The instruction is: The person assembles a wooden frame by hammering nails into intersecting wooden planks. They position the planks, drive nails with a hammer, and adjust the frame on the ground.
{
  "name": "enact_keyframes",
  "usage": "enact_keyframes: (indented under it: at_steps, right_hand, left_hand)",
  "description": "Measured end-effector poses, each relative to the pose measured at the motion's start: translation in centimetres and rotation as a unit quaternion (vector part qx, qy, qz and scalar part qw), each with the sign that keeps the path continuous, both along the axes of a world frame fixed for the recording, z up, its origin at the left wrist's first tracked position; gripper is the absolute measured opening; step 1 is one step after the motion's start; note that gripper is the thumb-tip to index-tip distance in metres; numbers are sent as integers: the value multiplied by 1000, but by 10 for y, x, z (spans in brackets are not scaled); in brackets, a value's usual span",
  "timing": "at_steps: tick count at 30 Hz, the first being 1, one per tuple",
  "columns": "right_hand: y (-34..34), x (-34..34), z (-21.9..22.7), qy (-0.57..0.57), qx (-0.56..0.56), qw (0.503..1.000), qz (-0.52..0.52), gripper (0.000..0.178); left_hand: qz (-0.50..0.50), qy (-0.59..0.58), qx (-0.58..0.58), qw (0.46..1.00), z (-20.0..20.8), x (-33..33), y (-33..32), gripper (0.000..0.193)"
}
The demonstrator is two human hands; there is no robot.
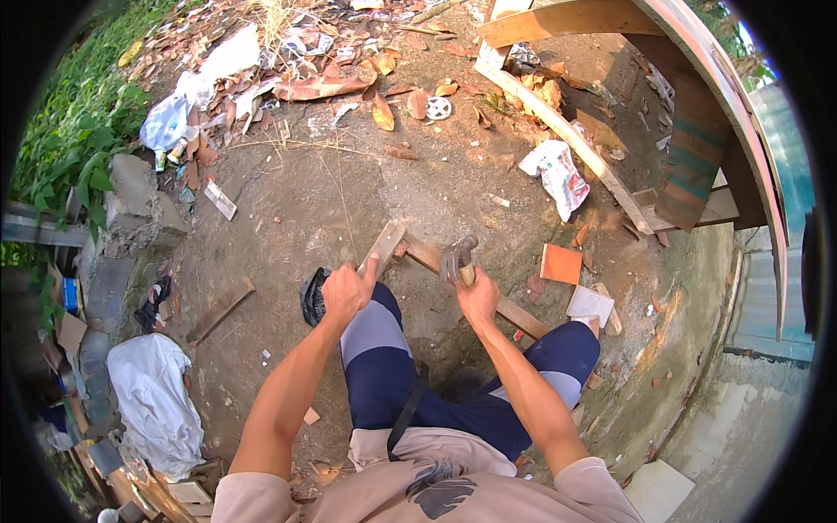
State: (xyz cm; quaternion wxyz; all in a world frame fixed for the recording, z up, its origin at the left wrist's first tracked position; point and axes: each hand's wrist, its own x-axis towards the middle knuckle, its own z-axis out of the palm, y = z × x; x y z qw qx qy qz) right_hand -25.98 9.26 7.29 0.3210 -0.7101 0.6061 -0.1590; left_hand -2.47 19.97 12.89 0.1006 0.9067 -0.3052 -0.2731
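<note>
1. Beige shirt (pixel 545 494), soft and creased with a dark print, fills the near edge, and just beyond it come navy trousers (pixel 377 379) with grey panels.
2. Now the wood: a short, flat, straight-edged strip (pixel 384 242), and a longer brown plank (pixel 523 320) slanting toward the right knee.
3. Look at the hammer (pixel 456 259): dull dark metal head, pale wooden handle.
4. Left grip (pixel 347 295): fingers curled snugly round the strip's near end, one digit laid along it, the rest jutting out ahead.
5. Right grip (pixel 478 298): wrapped round the handle, close below the head. That head shows over the plank; whether they touch, I cannot tell.
6. All around, gritty, packed ground (pixel 288 209); a flat orange square (pixel 561 264) sits right of the hammer, crumpled black plastic (pixel 313 297) just beside the left grip.
</note>
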Motion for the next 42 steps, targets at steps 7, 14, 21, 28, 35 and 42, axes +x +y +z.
enact_keyframes:
  at_steps: [7, 14, 21, 28, 35, 42]
  right_hand:
    - [6, -5, -9, -13, -59, 998, 23, 34]
    - [-14, -16, 23, -14, 139, 990, 14, 46]
    - [45, -83, 116, 61, 188, 979, 55, 48]
    - [136, -159, 215, 166, 269, 932, 176, 46]
    - [186, -114, 302, 247, 267, 853, 373, 44]
    - [238, -80, 332, 336, 247, 765, 490, 42]
  left_hand:
    - [-3, 15, 45, 999, 3, -4, -3, 70]
    - [-8, -27, 20, 999, 5, -6, -5, 69]
    - [14, -217, 85, 972, 4, -47, 15, 83]
    - [-58, 356, 297, 884, 143, -228, 184, 72]
    - [119, 323, 190, 919, 271, -283, 294, 50]
    - [432, 241, 32, 868, 333, -276, 369, 56]
